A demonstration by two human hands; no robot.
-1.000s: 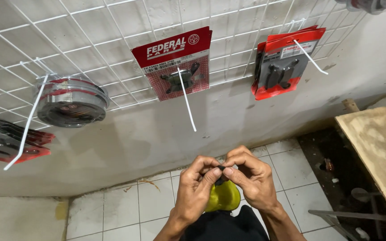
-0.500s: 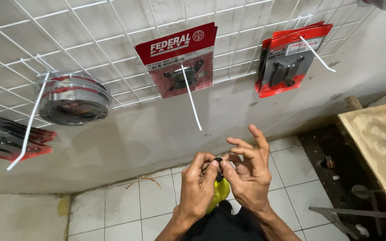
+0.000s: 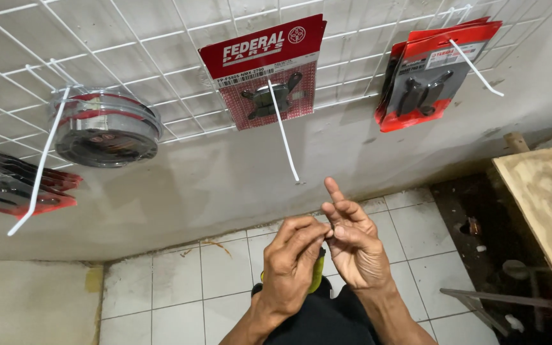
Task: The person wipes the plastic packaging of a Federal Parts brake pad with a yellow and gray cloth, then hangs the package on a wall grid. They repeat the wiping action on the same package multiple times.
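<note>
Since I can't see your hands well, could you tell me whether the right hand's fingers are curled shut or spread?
Partly spread: the right hand has its index finger raised, its fingers loosely fanned, while thumb-side tips meet the left hand.

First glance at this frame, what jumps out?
Two bare hands meet low in the middle: the left hand and right hand pinch something tiny, too small to identify, over a yellow-green object. Above, a white wire grid carries a red carded part pack at top centre, more red packs at right, and a round clear container at left.
</note>
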